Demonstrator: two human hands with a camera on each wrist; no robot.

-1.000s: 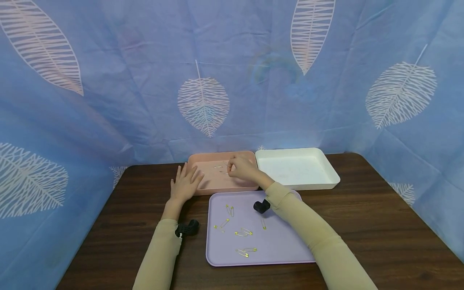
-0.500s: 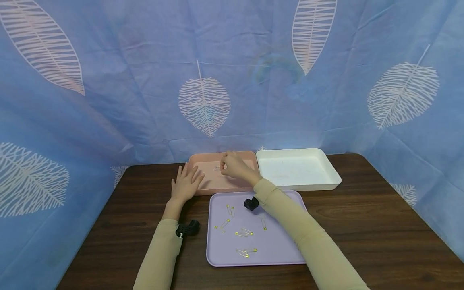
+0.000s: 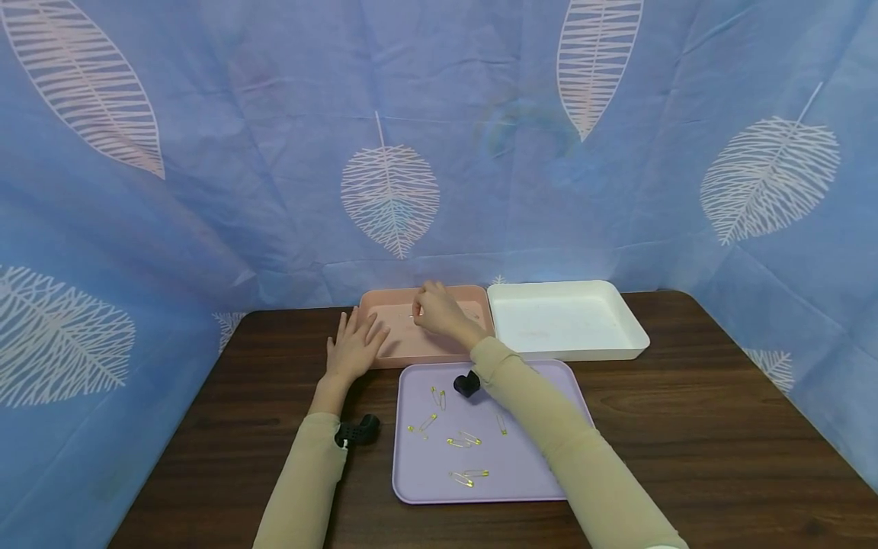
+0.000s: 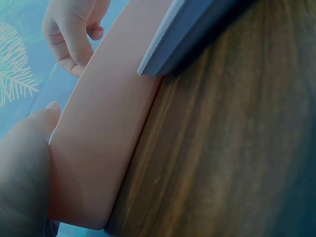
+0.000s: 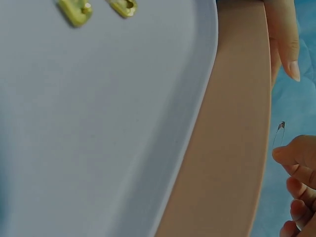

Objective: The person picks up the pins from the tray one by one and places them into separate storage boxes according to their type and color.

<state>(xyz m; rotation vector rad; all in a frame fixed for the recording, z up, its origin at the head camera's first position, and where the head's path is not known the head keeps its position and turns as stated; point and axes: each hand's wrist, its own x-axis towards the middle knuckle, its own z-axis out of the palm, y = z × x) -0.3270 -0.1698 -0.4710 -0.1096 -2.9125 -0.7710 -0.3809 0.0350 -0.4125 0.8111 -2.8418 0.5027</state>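
Note:
My right hand point(image 3: 441, 313) is over the pink tray point(image 3: 425, 361), pinching a small silver-looking safety pin point(image 5: 281, 125) between thumb and finger; the right wrist view shows the pin sticking up from the fingertips. My left hand point(image 3: 352, 352) rests at the left edge of that tray with fingers spread, and its thumb lies against the tray's outer wall in the left wrist view. A few more pins lie inside the pink tray, partly hidden by my right hand. Several yellow-headed safety pins point(image 3: 470, 439) are scattered on the lilac tray point(image 3: 521, 476) nearer to me.
A white tray point(image 3: 555, 324) stands to the right of the pink one, side by side. The lilac tray sits in front of both, under my right forearm. All are on a dark wooden table point(image 3: 686, 427), with a blue leaf-patterned cloth point(image 3: 302, 152) hanging behind.
My right hand has moved a little to the left and back over the pink tray, uncovering pins at its right side. The left hand stays at the tray's edge.

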